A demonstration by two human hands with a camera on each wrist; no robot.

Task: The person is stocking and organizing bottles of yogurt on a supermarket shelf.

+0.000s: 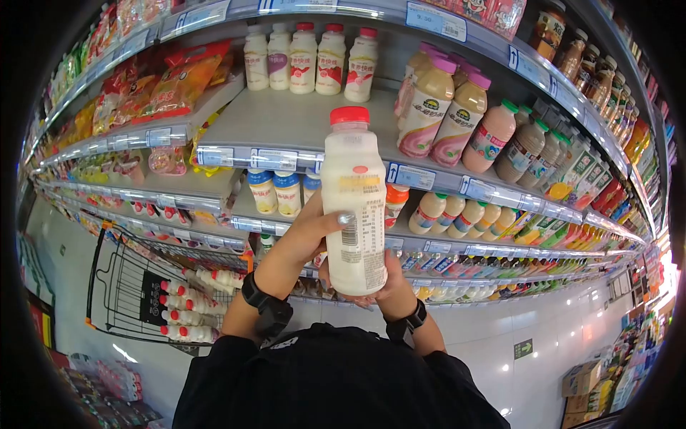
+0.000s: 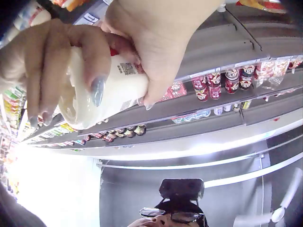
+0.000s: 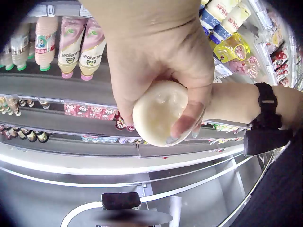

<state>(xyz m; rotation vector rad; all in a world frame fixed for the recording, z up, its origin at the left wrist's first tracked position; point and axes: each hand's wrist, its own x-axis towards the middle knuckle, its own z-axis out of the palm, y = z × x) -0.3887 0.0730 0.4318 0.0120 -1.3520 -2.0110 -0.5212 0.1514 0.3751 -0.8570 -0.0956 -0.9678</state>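
Observation:
A white milk drink bottle (image 1: 354,214) with a red cap stands upright before me in the head view, slightly tilted. Its label side faces me, showing fine print and a barcode. My left hand (image 1: 306,236) grips its left side, the thumb lying across the front beside the barcode. Low on the right, my right hand (image 1: 394,277) holds the bottle near its base; most of those fingers are hidden behind it. The right wrist view shows the bottle's round base (image 3: 158,113) with right-hand fingers curled about it. Fingers of both hands wrap the bottle in the left wrist view.
Shelves of drinks rise in front, with similar red-capped bottles (image 1: 330,61) on the upper one. Purple-capped bottles (image 1: 429,107) stand to their right, snack bags (image 1: 189,79) to the left. A black wire shopping cart (image 1: 118,275) at lower left holds several red-capped bottles (image 1: 189,314).

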